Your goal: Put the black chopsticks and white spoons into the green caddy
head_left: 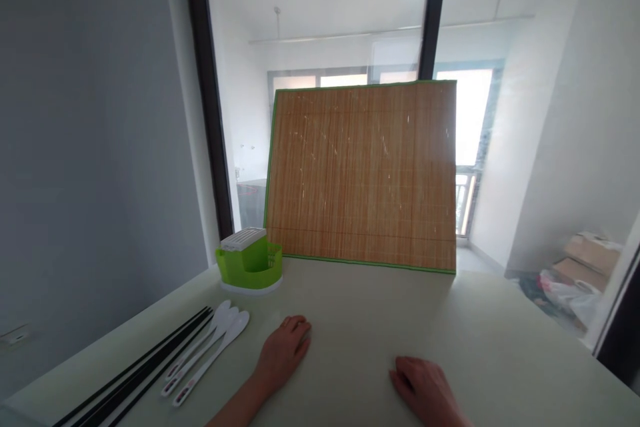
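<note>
My left hand (287, 345) rests on the table, its fingers curled loosely together and nothing showing in them. To its left lie three white spoons (223, 340) with dark marks at their handle ends. Several long black chopsticks (155, 363) are laid beside them, farther left. Lower right, my right hand (423, 383) also lies on the tabletop, half closed like a loose fist, with a small dark gap by the thumb and no object visible. Beyond the spoons stands a bright green utensil holder (245, 267) with a white slotted top and a white base.
The pale table (360, 320) spreads under everything. At its far side a brown bamboo mat (365, 173) with green edging stands upright, in front of a glass partition with dark frames. Cardboard boxes (590, 257) and plastic bags are on the floor at right.
</note>
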Motion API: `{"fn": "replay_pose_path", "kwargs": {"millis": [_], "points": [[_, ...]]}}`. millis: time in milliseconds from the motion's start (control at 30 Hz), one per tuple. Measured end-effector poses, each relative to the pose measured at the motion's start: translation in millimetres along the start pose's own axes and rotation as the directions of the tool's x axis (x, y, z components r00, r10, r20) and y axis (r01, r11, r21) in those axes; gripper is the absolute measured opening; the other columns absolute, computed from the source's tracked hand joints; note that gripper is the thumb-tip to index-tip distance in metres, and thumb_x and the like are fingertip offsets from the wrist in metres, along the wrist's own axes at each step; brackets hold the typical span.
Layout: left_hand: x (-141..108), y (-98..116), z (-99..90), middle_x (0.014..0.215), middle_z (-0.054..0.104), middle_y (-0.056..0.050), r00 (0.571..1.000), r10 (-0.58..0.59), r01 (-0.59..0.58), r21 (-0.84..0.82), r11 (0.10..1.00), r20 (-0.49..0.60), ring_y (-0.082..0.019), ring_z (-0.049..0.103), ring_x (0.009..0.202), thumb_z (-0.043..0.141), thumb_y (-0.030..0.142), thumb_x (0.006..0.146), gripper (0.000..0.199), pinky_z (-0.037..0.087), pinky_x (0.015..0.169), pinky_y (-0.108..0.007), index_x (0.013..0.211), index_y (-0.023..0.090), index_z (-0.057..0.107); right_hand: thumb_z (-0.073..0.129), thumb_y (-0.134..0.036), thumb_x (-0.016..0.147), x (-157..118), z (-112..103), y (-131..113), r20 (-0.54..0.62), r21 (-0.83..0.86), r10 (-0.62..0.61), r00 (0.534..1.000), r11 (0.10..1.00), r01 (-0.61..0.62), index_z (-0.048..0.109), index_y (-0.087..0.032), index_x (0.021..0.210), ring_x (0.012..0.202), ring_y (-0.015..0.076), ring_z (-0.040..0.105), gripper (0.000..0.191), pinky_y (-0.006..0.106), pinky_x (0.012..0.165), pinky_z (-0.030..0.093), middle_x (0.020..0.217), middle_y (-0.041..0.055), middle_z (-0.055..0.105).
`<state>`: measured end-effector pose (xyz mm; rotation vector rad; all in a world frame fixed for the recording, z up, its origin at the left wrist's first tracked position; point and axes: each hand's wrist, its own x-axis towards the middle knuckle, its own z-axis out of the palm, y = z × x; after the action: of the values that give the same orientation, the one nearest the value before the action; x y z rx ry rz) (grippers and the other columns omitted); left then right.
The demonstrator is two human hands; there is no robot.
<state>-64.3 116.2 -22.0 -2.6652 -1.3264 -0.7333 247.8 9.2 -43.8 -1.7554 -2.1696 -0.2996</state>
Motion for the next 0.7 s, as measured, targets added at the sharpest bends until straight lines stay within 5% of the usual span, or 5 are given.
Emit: {"fn": "replay_pose_path", "kwargs": {"millis": [267,533,700], "points": [[-1.3,-13.5,-10.7,0.124,0.047,-0.006,0.994,-0.031,0.044,0.125,0.991,-0.105,-0.022,0.042,0.113,0.04,0.027,0.086,0.03,0.037,0.094,-0.037,0.112,0.023,0.054,0.041,-0.029,0.087,-0.8,0.5,1.0,-0.027,0.023,-0.001,1.0,1.0,0.001,0.049,-0.021,0.068,0.061,0.0125,0.058,0.022,0.024,0.054,0.023,0.066,-0.0029,0.062],[-54.2,-75.3,-57.2,0.137,0.035,-0.011,0.885,-0.393,0.466,0.429,0.774,-0.251,-0.03,0.03,0.124,0.04,0.038,0.082,0.049,0.027,0.099,-0.045,0.126,0.018,0.047,0.042,-0.028,0.086,-0.4,5.3,2.0,-0.055,0.028,-0.019,0.998,0.999,0.021,0.049,-0.021,0.067,0.058,0.0125,0.058,0.021,0.024,0.053,0.023,0.064,-0.0034,0.061],[-88.2,-86.5,-68.4,0.131,0.042,-0.012,0.826,-0.54,0.554,0.41,0.725,-0.162,-0.03,0.039,0.119,0.039,0.047,0.079,0.056,0.034,0.093,-0.044,0.129,0.021,0.044,0.042,-0.029,0.086,-0.6,8.1,3.4,-0.053,0.029,-0.015,0.998,0.999,0.017,0.049,-0.022,0.067,0.059,0.0128,0.057,0.021,0.024,0.053,0.023,0.064,-0.0031,0.061]]}}
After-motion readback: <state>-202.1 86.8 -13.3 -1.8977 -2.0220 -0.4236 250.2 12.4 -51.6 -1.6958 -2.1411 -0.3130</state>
